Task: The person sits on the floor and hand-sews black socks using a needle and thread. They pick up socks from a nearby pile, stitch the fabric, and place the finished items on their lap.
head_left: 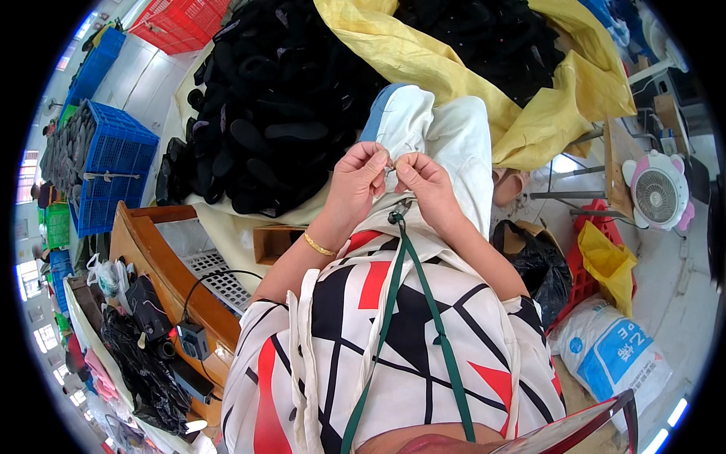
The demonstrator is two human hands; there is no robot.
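In the centre of the frame, the left hand (358,177) and the right hand (425,183) pinch a tiny dark thin piece (390,169) of unclear material between thumbs and forefingers, so it is better to hold both wrists steady above the white cloth trousers (463,136).

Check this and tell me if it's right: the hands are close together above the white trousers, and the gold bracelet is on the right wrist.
Wrong on one point: the head view shows the gold bracelet on the left wrist, not the right. The left hand and right hand are indeed close together above the white trousers.
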